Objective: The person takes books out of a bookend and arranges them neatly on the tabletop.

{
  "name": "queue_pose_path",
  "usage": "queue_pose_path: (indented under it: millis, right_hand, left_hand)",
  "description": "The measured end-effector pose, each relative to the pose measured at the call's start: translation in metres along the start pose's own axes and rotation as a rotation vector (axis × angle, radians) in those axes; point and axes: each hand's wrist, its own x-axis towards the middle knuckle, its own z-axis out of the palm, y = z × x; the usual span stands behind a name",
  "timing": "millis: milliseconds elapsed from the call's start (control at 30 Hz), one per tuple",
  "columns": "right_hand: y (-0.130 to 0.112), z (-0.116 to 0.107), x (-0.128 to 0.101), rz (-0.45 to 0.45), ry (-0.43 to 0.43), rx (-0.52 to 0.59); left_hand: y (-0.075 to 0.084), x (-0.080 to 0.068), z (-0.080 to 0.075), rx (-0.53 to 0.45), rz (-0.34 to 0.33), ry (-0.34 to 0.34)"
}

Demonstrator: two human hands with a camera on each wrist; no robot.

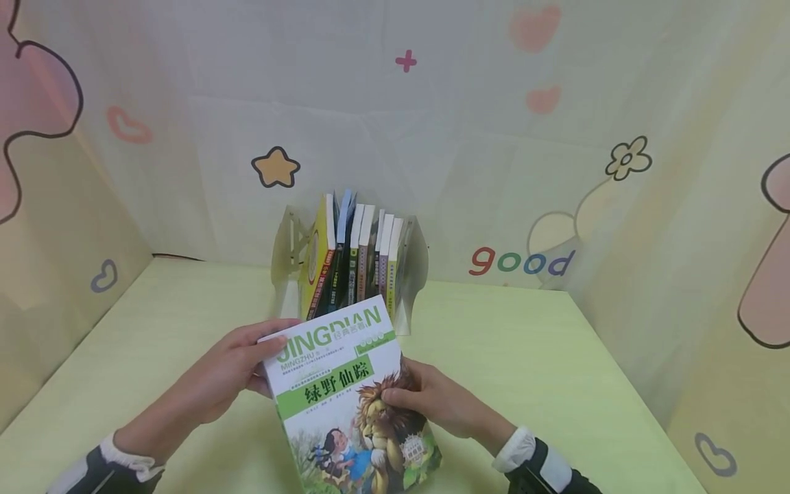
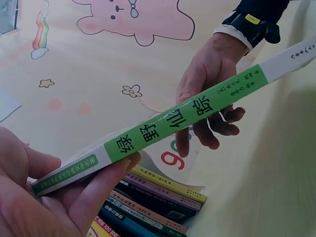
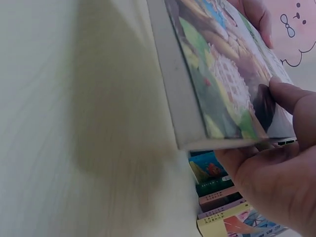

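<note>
Right now both hands hold one book [image 1: 352,405] above the pale green counter [image 1: 555,370], cover up, showing a lion and a girl under green title bands. At about nine o'clock of the book, the left hand [image 1: 225,374] grips its upper left corner, thumb on the cover and fingers curled beneath; the left wrist view shows the green and white spine [image 2: 173,123] resting across those fingers. At three o'clock, the right hand [image 1: 441,405] pinches the right edge, thumb on the lion and fingers under the back cover. Toward twelve o'clock, just beyond the book's top edge, a clear rack [image 1: 413,274] keeps a row of books [image 1: 358,261] upright, spines facing the person, against the cartoon-printed backdrop [image 1: 524,206].
</note>
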Motion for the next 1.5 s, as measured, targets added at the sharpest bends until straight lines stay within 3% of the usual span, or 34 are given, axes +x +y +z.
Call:
queue_pose_path:
  millis: [233, 600, 933, 1267, 1500]
  right_hand:
    - [0.001, 0.005, -0.001, 0.016, -0.027, 0.089]
    - [0.004, 0.006, -0.005, -0.026, 0.004, 0.122]
    - [-0.001, 0.006, -0.019, -0.06, -0.061, 0.192]
    - [-0.008, -0.003, -0.04, -0.075, -0.062, 0.225]
    - [-0.014, -0.018, -0.066, -0.062, 0.011, 0.244]
  left_hand:
    - [-0.001, 0.002, 0.001, 0.001, -0.006, -0.009]
    - [-0.002, 0.005, -0.004, -0.026, -0.045, -0.052]
    - [-0.002, 0.011, -0.007, 0.081, -0.022, -0.078]
    - [0.014, 0.015, -0.022, 0.218, 0.011, -0.002]
    - [0.022, 0.02, -0.034, 0.322, 0.025, 0.073]
